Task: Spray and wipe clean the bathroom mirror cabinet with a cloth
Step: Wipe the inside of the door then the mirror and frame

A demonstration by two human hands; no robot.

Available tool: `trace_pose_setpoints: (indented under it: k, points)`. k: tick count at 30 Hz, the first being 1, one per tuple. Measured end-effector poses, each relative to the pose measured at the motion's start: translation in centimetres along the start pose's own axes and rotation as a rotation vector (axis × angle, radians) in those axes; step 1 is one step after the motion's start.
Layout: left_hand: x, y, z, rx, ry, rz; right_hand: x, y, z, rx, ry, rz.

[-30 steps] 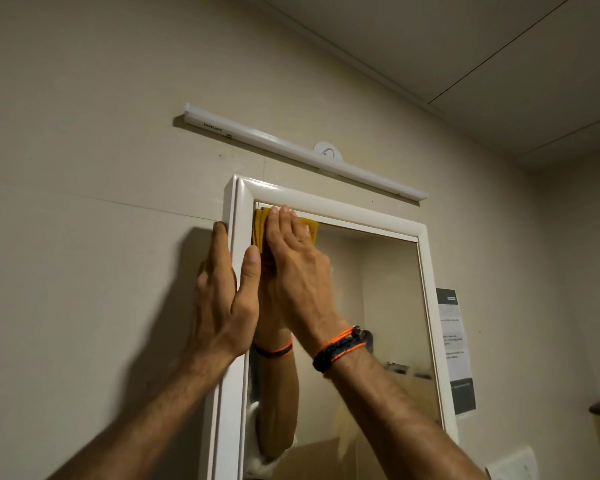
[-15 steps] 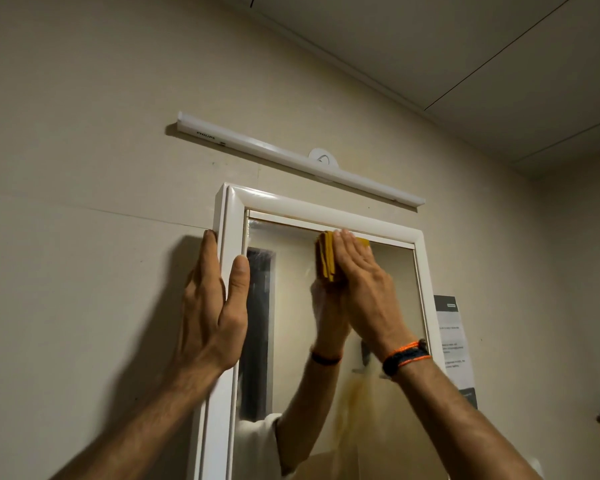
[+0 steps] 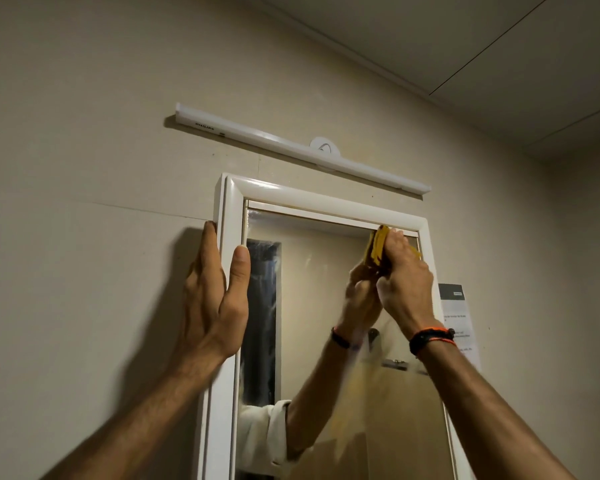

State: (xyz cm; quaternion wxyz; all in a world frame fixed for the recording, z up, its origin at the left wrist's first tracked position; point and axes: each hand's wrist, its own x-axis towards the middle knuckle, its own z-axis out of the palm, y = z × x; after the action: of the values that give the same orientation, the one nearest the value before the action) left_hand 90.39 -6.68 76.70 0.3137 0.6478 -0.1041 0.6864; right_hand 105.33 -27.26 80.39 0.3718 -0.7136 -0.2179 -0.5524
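The mirror cabinet (image 3: 229, 216) has a white frame and hangs on a beige wall. Its glass (image 3: 312, 306) reflects my arm and the room. My left hand (image 3: 215, 296) lies flat along the frame's left edge, fingers straight on the wall side and thumb on the frame's front. My right hand (image 3: 404, 282) presses a folded yellow cloth (image 3: 376, 251) against the glass at the top right corner, fingers laid over it. An orange and black wristband sits on my right wrist. No spray bottle is in view.
A white tube light (image 3: 291, 147) is mounted on the wall above the cabinet. A printed notice (image 3: 459, 323) is stuck to the wall right of the frame. The ceiling runs across the upper right.
My right hand has slid the cloth along the top of the glass from the left corner to the right corner. My left hand has stayed on the frame's left edge.
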Motion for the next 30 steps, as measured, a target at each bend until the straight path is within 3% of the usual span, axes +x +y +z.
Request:
trace_pose_setpoints:
  k: [14,30]
  points:
    - [-0.6,0.1,-0.8,-0.09,-0.059,-0.028,-4.4,-16.1,2.3,-0.01,-0.084,-0.427]
    - [-4.3,-0.3,-1.4,-0.101,-0.06,-0.022,-8.9,-10.6,2.7,0.061,-0.071,-0.496]
